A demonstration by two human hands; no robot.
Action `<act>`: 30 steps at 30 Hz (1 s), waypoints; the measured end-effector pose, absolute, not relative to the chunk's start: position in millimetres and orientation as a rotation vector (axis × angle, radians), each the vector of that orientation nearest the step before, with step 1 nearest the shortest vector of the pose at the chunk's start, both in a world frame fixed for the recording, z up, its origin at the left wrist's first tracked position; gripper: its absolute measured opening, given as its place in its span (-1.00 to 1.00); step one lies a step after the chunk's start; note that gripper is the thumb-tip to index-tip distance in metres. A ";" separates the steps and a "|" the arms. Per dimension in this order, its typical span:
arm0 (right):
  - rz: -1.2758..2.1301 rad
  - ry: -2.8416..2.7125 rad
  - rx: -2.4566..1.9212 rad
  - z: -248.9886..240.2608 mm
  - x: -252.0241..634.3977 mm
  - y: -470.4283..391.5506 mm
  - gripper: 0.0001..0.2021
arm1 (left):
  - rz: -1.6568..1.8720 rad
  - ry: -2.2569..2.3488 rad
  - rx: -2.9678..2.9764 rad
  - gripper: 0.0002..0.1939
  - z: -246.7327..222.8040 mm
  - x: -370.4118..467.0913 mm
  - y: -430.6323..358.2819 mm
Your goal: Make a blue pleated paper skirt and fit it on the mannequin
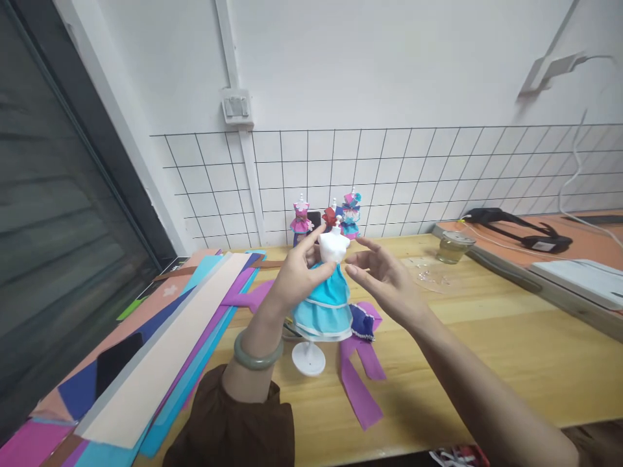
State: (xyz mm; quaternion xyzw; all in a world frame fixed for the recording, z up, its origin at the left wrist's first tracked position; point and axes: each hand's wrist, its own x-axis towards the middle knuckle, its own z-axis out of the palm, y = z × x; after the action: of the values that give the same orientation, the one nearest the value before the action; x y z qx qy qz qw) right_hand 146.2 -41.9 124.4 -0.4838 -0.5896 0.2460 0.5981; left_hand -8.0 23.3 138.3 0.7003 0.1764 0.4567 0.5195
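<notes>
A small white doll mannequin (333, 244) wears a tiered turquoise skirt (325, 301) with white trim and stands slightly tilted, its round white base (308, 359) low over the table. My left hand (302, 269) grips it round the torso and waist, thumb in front and fingers partly hidden behind. On the other side, my right hand (382, 275) is open, its thumb and fingers apart close to the waist; whether a fingertip touches is hard to tell. Behind the skirt lies a navy piece with beaded white edging (363, 322), along with purple fabric strips (360, 389).
Long fabric strips (165, 337) are layered along the left side. Dressed mini mannequins (350, 214) stand by the wall grid. A glass jar (455, 246) and small clear bits (433, 275) sit right, near black strapped gear (520, 230) and a white device (584, 282).
</notes>
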 end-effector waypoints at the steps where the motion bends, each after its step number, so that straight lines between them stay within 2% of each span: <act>1: 0.558 -1.377 -1.111 126.0 143.3 -42.4 -0.36 | 1.068 0.407 1.677 -0.27 138.1 -5.6 21.1; 10: 0.695 -1.270 -1.032 126.1 139.6 -33.8 -0.39 | 0.964 0.374 1.640 -0.28 139.6 -3.9 15.6; 15: 0.912 -1.278 -0.867 121.0 143.3 -26.3 -0.31 | 1.030 0.359 1.620 -0.26 141.3 -14.5 24.9; 17: 0.970 -1.304 -0.859 115.1 150.6 -21.1 -0.35 | 1.130 0.425 1.628 -0.26 143.4 -22.8 31.7; 20: 0.844 -1.346 -1.094 99.8 167.0 -9.7 -0.45 | 1.347 0.576 1.684 -0.27 143.6 -36.4 45.9; 24: 0.689 -1.660 -1.671 66.4 189.2 12.7 -0.54 | 1.584 0.722 1.735 -0.27 136.7 -48.2 65.2; 30: 0.733 -1.892 -1.908 25.8 198.0 56.8 -0.64 | 1.655 0.812 1.829 -0.25 129.6 -49.6 74.1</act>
State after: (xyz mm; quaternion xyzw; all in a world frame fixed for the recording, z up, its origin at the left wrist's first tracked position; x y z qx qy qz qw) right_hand 198.0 56.8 25.8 -0.6742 -0.6685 0.2591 0.1773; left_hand -49.6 74.1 129.6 0.6784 0.3012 0.6137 0.2690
